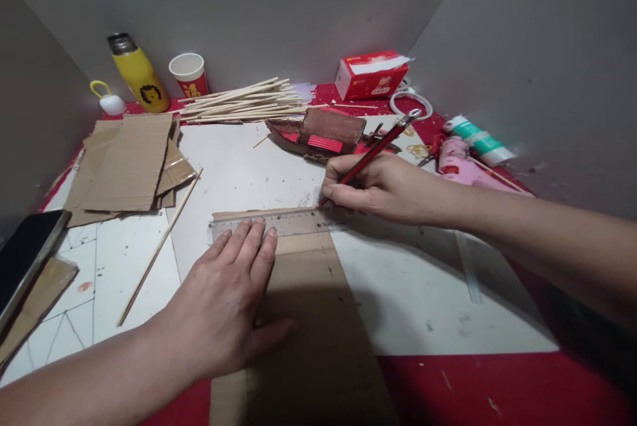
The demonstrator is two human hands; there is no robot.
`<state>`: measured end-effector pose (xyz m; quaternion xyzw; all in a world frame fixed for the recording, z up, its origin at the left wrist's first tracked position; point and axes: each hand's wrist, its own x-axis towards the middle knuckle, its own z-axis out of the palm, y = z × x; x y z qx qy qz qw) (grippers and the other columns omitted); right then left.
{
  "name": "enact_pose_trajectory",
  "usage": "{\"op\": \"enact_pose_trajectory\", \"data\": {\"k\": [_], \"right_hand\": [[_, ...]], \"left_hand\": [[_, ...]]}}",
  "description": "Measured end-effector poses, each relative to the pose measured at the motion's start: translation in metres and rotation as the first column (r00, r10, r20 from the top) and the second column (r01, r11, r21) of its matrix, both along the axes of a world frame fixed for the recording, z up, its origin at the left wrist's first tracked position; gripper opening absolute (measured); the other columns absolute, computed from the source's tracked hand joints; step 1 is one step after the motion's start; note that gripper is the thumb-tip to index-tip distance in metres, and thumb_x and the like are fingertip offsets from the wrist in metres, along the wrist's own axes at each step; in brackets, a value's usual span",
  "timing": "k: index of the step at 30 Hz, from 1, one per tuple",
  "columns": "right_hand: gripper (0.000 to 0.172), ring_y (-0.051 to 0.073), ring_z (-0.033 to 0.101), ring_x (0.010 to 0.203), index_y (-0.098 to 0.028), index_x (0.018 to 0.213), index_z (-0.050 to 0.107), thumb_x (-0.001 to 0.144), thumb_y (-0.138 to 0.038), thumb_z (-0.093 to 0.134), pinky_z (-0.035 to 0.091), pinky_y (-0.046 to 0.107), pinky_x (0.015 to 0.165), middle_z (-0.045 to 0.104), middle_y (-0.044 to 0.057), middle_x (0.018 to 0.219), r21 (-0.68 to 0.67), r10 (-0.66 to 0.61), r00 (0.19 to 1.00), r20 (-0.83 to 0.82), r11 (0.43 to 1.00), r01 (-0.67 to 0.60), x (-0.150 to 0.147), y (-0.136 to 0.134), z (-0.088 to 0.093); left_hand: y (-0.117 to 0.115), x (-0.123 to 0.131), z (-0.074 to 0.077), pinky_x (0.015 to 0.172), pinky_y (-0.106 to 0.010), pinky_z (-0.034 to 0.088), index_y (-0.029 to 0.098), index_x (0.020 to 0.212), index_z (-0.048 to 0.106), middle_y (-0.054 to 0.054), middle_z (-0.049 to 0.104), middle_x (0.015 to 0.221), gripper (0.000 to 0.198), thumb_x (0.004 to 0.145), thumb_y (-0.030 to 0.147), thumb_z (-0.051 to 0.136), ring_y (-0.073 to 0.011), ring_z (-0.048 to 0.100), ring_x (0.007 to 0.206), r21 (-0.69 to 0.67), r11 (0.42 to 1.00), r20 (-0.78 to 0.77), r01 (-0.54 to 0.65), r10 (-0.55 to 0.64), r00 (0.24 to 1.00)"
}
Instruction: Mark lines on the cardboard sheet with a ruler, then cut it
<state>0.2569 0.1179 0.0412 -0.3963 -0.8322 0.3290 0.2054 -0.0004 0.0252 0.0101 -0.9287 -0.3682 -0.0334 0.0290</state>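
A long strip of brown cardboard (308,293) lies in front of me, with a clear plastic ruler (293,221) across its far end. My left hand (229,300) rests flat, fingers stretched out, the fingertips pressing on the ruler. In my right hand (368,184) is a dark red pencil (371,159), pinched between thumb and fingers and tilted up to the right. Its tip is down at the right part of the ruler's far edge; the exact contact is partly hidden by the fingers. Just beyond this hand sits a small brown model boat (328,133) with red parts.
Cardboard pieces (124,164) are stacked at left, near a loose wooden stick (159,247) and a phone (30,260). Along the back stand a yellow bottle (142,74), a paper cup (188,74), a stick pile (243,102) and a tissue pack (374,75). A pink glue gun (462,164) lies right.
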Motion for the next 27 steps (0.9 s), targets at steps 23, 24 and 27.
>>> {"op": "enact_pose_trajectory", "data": {"k": [23,24,27], "right_hand": [[0.051,0.023,0.069,0.069,-0.024,0.101,0.077,0.094,-0.063,0.047,0.057,0.039,0.066,0.071,0.006,0.072,-0.041,-0.406,0.899,-0.164,0.913,0.405,0.023,-0.041,-0.021],[0.051,0.023,0.068,0.069,-0.024,0.101,0.078,0.095,-0.063,0.045,0.056,0.038,0.065,0.070,0.006,0.070,-0.032,-0.399,0.903,-0.160,0.916,0.399,0.021,-0.041,-0.021],[0.051,0.022,0.065,0.068,-0.024,0.102,0.078,0.098,-0.059,0.041,0.052,0.037,0.064,0.067,0.005,0.067,0.016,-0.364,0.919,-0.152,0.929,0.371,0.013,-0.038,-0.017]], "left_hand": [[-0.014,-0.004,-0.001,0.093,-0.054,0.058,-0.002,0.132,0.060,-0.029,0.058,0.138,0.064,0.085,0.042,0.061,-0.0443,0.061,0.123,0.054,0.997,0.117,0.063,-0.069,0.991],[-0.014,-0.004,-0.001,0.094,-0.054,0.058,-0.002,0.133,0.059,-0.029,0.058,0.139,0.066,0.085,0.043,0.061,-0.0443,0.060,0.124,0.043,0.997,0.114,0.058,-0.062,0.991],[-0.014,-0.003,-0.001,0.096,-0.055,0.056,-0.001,0.134,0.059,-0.029,0.056,0.140,0.069,0.086,0.048,0.061,-0.0443,0.058,0.126,0.018,0.999,0.104,0.046,-0.048,0.993]]}}
